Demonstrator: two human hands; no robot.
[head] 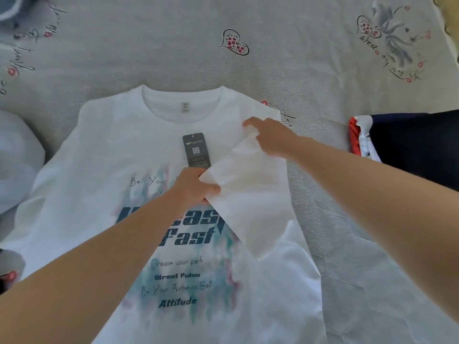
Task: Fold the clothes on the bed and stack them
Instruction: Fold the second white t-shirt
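Note:
A white T-shirt (99, 175) with blue and teal printed lettering lies face up on the grey bedspread (273, 58), collar away from me. A dark hang tag (196, 150) rests on its chest. The shirt's right sleeve (250, 202) is folded inward over the front. My left hand (193, 187) pinches the corner of that folded sleeve near the tag. My right hand (270, 137) rests on the shoulder fold with its fingers spread on the cloth.
A navy garment with red and white trim (409, 142) lies at the right edge of the bed. A pale bundle of fabric (17, 157) sits at the left. The bedspread carries heart and swan prints.

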